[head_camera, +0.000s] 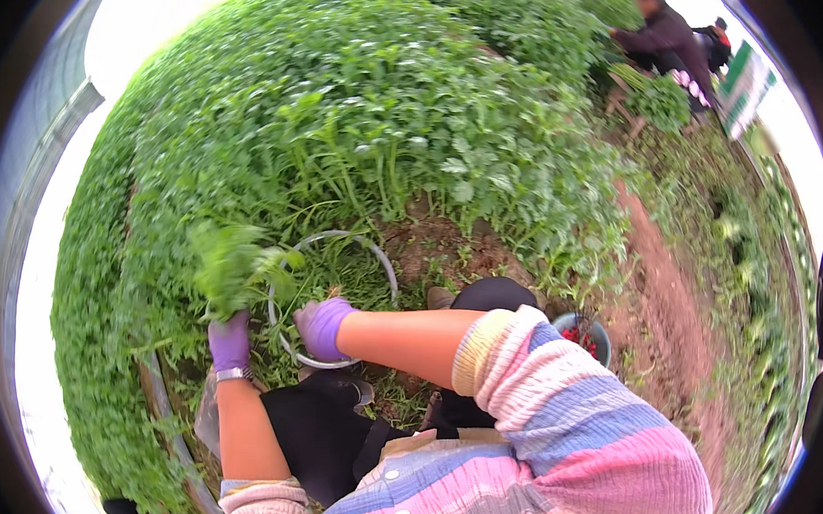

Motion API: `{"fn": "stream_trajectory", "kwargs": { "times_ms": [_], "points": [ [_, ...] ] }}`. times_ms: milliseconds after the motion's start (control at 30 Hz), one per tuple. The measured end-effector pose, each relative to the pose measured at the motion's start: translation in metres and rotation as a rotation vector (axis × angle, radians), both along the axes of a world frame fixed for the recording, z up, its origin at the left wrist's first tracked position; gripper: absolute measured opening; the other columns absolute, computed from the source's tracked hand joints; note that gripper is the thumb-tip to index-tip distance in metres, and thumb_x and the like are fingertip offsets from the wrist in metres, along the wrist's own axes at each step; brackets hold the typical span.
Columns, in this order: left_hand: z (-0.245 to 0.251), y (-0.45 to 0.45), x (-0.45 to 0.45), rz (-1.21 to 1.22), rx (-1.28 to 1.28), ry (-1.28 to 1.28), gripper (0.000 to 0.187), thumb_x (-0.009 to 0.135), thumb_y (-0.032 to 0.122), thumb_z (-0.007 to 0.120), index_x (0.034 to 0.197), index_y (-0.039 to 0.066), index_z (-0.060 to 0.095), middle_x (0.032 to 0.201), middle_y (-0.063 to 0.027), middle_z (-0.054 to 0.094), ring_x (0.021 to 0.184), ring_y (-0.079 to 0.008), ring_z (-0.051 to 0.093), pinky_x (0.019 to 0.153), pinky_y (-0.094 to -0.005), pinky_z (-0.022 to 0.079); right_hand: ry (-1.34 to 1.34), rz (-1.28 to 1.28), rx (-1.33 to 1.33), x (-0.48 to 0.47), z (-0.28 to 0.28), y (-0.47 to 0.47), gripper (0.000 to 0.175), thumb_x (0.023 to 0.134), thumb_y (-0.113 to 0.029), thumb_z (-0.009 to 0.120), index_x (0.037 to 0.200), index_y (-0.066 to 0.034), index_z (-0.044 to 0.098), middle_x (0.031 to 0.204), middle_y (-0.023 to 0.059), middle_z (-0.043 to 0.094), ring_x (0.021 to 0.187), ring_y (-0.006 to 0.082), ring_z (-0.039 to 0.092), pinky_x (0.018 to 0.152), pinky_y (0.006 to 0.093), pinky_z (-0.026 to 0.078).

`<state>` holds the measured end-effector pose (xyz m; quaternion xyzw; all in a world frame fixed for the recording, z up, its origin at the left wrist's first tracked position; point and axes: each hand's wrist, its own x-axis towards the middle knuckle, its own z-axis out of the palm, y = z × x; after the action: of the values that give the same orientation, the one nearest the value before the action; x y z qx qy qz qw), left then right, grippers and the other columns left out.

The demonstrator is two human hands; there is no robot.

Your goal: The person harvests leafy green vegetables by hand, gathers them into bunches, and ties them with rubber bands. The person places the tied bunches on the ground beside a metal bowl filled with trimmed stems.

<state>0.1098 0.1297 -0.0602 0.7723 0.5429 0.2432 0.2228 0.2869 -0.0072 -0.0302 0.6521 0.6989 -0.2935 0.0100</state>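
Observation:
My left hand (229, 338), in a purple glove with a metal-banded watch at the wrist, is shut on a bunch of leafy green stems (228, 266), whose leaves are blurred. Just right of it, my right hand (322, 327), also in a purple glove, is over the near part of a round grey hoop or rim (386, 263). Its fingers are curled, and whether they hold anything is unclear. Loose green cuttings (335, 271) lie within the hoop. Beyond both hands stands a dense bed of leafy green plants (404, 98).
A teal bucket (607, 345) with red things inside stands beside my right leg. Bare soil (453, 248) borders the plants. A dirt path (673, 268) runs along the right. At the upper right, a person (675, 44) sits near bundled greens (659, 102), with another person (717, 43) farther back.

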Motion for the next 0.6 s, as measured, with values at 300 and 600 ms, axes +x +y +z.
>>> {"fn": "stream_trajectory", "kwargs": {
  "times_ms": [300, 600],
  "points": [
    [-0.017, -0.042, 0.095, -0.401, -0.424, -0.279, 0.036, 0.075, 0.011, 0.075, 0.107, 0.001, 0.06, 0.095, -0.0088, 0.066, 0.085, -0.0177, 0.063, 0.066, -0.0315, 0.051, 1.001, -0.609, 0.34, 0.059, -0.016, 0.0, 0.074, 0.07, -0.061, 0.07, 0.112, -0.0003, 0.067, 0.104, 0.0259, 0.068, 0.096, 0.0326, 0.067, 0.089, 0.0381, 0.05],
    [-0.005, -0.105, 0.151, -0.73, -0.74, -0.345, 0.067, 0.084, 0.003, 0.072, 0.142, 0.007, 0.039, 0.113, -0.0089, 0.059, 0.095, -0.0148, 0.058, 0.083, -0.0282, 0.051, 1.68, -1.0, 0.983, 0.181, 0.022, -0.11, 0.013, 0.087, -0.01, 0.069, 0.094, -0.0013, 0.063, 0.076, 0.0069, 0.067, 0.055, 0.0148, 0.062, 0.051, 0.0272, 0.053]
  ]
}}
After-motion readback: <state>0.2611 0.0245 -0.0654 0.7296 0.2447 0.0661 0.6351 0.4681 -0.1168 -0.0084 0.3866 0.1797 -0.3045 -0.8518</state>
